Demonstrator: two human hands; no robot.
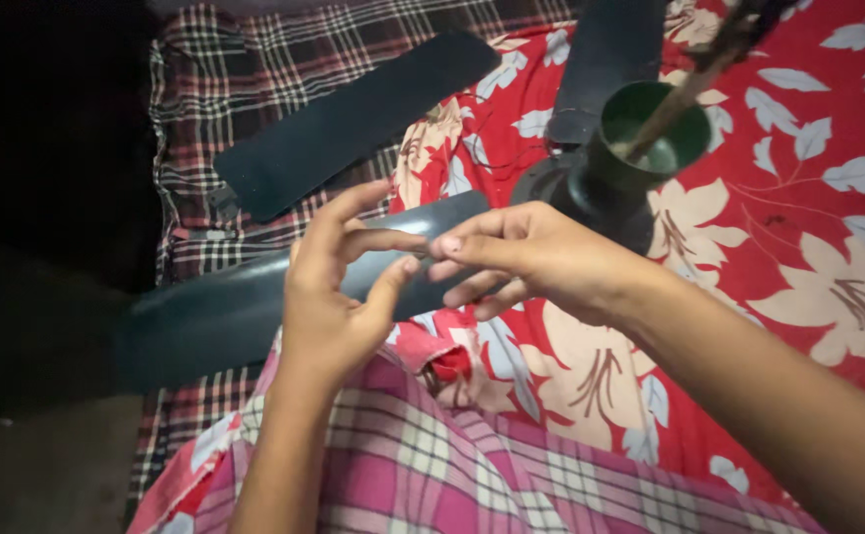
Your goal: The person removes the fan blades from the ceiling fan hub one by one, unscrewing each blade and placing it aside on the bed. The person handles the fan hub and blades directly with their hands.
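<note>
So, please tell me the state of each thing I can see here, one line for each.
Left hand: raised, fingers spread, fingertips meeting the right hand's.
Right hand: raised, fingertips pinched together; anything held is too small to tell.
Loose fan blade: detached, flat on the checked cloth.
Near fan blade: beneath the hands.
Fan motor hub: resting on the red floral sheet.

Three dark fan blades show: one [353, 124] lying loose at the far left on the checked cloth [225, 69], one [245, 307] running across the near left under the hands, one [605, 59] pointing far from the hub. One fan hub [601, 178] (dark green, cup-shaped) sits at the far right. Two hands: the left hand [329, 297] and the right hand [531, 257]. One red flowered sheet [808, 218], one pink checked garment [452, 465].
</note>
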